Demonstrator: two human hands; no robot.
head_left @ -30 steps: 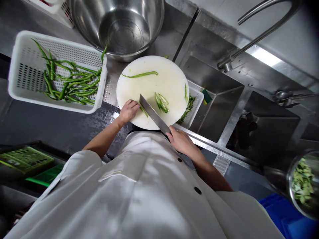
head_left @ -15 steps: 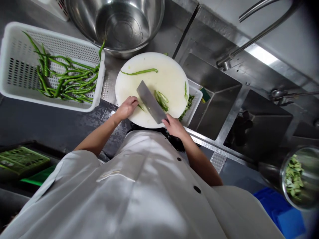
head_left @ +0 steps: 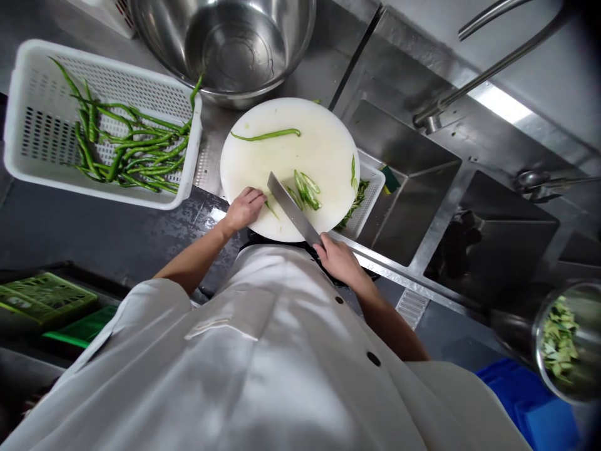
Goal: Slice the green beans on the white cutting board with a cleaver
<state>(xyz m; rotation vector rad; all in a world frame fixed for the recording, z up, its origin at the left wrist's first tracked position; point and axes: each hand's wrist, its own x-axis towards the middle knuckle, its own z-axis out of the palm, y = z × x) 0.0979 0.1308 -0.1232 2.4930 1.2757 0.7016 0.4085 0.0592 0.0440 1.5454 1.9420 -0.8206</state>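
My right hand (head_left: 339,255) is wrapped round the handle of a cleaver (head_left: 292,208), whose blade slants across a round white cutting board (head_left: 263,164). At the board's left front edge my left hand (head_left: 247,208) is closed on a green chili pepper (head_left: 271,210); only its thin end shows past the fingers. Cut green chili pieces (head_left: 307,190) lie just right of the blade. A whole green chili (head_left: 267,134) rests near the far side of the board, and a small cut piece (head_left: 353,170) is by its right edge.
A white basket (head_left: 28,156) of whole green chilies stands left. Behind the board is a large steel bowl (head_left: 235,94). A second white basket (head_left: 373,203) with cut chili sits right, at a steel sink (head_left: 399,213) under a tap (head_left: 483,78). A bowl of chopped greens (head_left: 561,338) is lower right.
The cleaver's blade has turned more edge-on and its tip has come nearer to me. My right hand has shifted slightly right and nearer to me. The cut pieces now lie more spread apart.
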